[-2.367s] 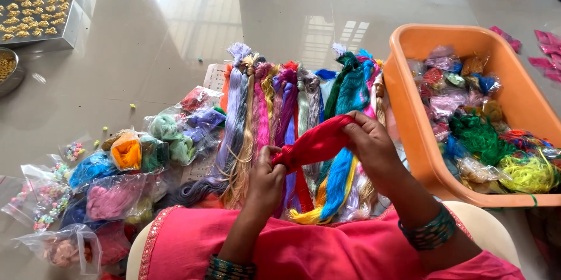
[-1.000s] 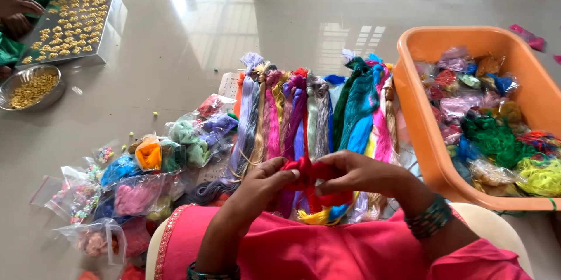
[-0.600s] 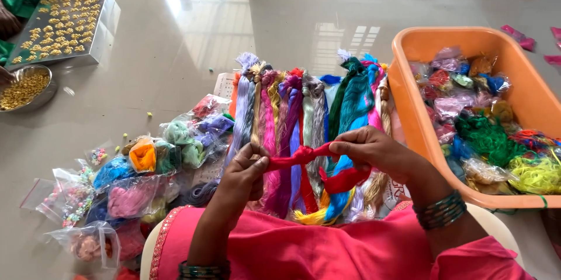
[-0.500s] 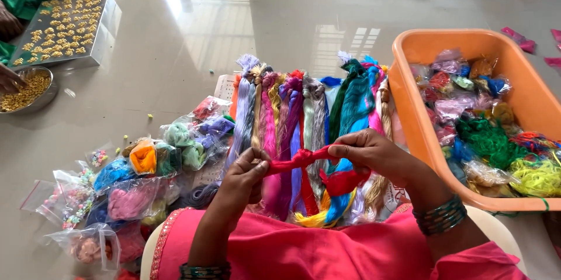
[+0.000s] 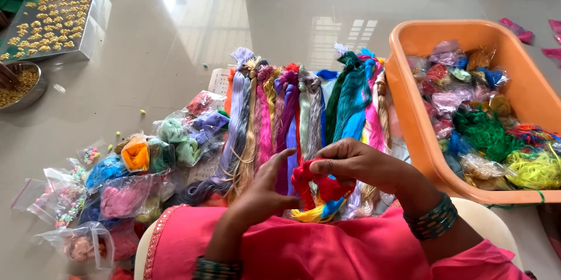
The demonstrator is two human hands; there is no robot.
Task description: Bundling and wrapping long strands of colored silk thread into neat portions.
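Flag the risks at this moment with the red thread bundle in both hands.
1. The red thread bundle is pinched by the right hand with the left hand alongside, directly over the row of coloured thread skeins; loose strands could snag or tangle with them.
2. The orange plastic tub sits right beside the right forearm; an elbow swing might knock it.
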